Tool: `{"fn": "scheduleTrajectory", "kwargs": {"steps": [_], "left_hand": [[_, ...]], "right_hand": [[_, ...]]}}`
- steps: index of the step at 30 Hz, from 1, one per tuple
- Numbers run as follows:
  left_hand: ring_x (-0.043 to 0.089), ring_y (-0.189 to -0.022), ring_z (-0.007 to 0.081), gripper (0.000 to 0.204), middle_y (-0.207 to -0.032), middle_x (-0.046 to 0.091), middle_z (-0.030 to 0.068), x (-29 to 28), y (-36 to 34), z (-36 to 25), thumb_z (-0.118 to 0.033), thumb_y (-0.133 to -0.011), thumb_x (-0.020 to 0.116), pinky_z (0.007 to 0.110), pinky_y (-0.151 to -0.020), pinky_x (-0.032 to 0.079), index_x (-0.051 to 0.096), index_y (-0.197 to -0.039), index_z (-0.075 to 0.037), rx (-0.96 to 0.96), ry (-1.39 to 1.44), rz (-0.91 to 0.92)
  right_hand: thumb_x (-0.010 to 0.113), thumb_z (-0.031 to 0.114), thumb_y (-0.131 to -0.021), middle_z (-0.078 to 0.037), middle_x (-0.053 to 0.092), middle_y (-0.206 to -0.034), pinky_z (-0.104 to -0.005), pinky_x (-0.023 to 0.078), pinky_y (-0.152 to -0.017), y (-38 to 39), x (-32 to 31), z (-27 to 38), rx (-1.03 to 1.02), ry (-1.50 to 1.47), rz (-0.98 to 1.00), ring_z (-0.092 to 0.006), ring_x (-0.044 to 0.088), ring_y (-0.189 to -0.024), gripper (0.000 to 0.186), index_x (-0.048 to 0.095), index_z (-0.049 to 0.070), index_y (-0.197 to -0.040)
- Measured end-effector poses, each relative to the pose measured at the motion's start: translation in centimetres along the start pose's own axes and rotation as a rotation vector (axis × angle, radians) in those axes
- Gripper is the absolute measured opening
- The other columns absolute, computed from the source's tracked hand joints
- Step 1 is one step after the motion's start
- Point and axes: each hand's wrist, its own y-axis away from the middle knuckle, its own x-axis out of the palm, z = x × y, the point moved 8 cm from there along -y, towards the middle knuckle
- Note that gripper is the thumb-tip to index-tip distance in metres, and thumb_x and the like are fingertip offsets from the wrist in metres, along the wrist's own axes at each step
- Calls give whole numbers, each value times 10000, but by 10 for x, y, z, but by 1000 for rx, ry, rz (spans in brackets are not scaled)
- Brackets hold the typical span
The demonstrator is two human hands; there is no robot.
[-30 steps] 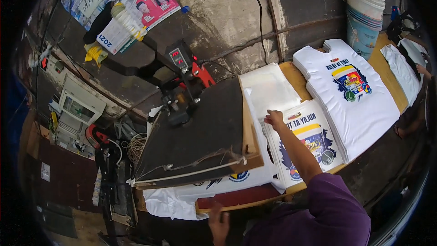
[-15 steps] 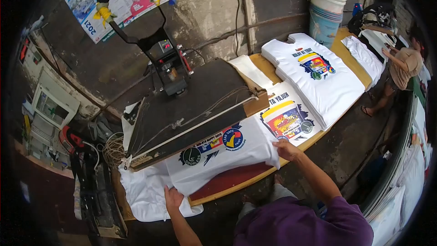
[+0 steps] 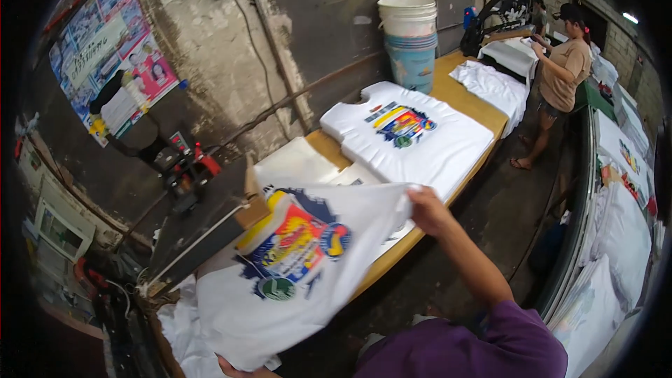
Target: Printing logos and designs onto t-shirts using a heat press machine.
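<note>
A white T-shirt [image 3: 231, 315] with a bright multicoloured print is stretched between my two hands, lifted above the table beside a heat press [image 3: 203, 220]. My right hand [image 3: 429, 211] is closed on the shirt's right edge, raised high. Low at the picture's edge, my left hand [image 3: 241, 369] pinches the shirt's near-left edge; only part of that hand shows. The shirt partly covers a printed sheet [image 3: 355, 176] on the table. Another crumpled white cloth [image 3: 178, 322] lies at the left under the press end.
Beyond stands a stack of printed white T-shirts [image 3: 448, 150] on the yellow-edged table [image 3: 483, 115]. Nested buckets [image 3: 411, 63] stand behind it. At the far right a person [image 3: 565, 63] works with white cloth. Bagged white goods [image 3: 616, 238] line the right side.
The shirt has come out from beneath the press plate and risen, its print now fully exposed. My right hand has lifted it; my left hand has moved nearer. The view has turned right.
</note>
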Motion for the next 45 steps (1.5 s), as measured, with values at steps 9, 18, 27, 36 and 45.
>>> {"fn": "scheduleTrajectory", "kwargs": {"steps": [9, 18, 27, 36, 45], "left_hand": [[611, -876, 246, 484, -957, 577, 142, 282, 13, -106, -219, -743, 650, 366, -769, 525, 435, -1123, -10, -604, 820, 211], [600, -788, 139, 219, -876, 606, 59, 368, -27, -84, 16, -811, 648, 278, -737, 518, 574, -1005, -54, -430, 597, 129], [555, -1022, 192, 365, -1127, 567, 142, 426, -47, -97, 27, -761, 677, 318, -942, 418, 581, -1107, 88, -313, 392, 108], [557, -1064, 226, 612, -1240, 514, 191, 579, -118, -14, 59, -781, 617, 300, -917, 444, 368, -1341, 73, -608, 364, 314], [545, -1117, 256, 603, -1271, 495, 213, 617, -99, -98, 70, -780, 529, 347, -957, 443, 347, -1356, 65, -464, 433, 234]], "right_hand": [[624, 107, -820, -32, 600, -738, -263, 525, -642, 148, -176, 291, -640, 279, -549, -129, 602, -628, 125, 545, 56, -903], [696, 50, -809, -5, 616, -822, -192, 453, -628, 102, -225, 390, -791, 560, -643, -48, 549, -703, 293, 612, 0, -1086], [704, 86, -796, -72, 620, -999, -249, 476, -803, -1, -237, 442, -804, 570, -341, -126, 591, -880, 401, 579, -11, -1165], [702, 19, -742, -152, 582, -1099, -268, 496, -806, -262, -271, 447, -266, 596, -95, -173, 594, -937, 583, 496, -17, -1286], [659, -23, -777, -133, 563, -1127, -245, 510, -802, -268, -280, 509, -458, 396, 163, -147, 592, -948, 517, 499, -37, -1269]]}}
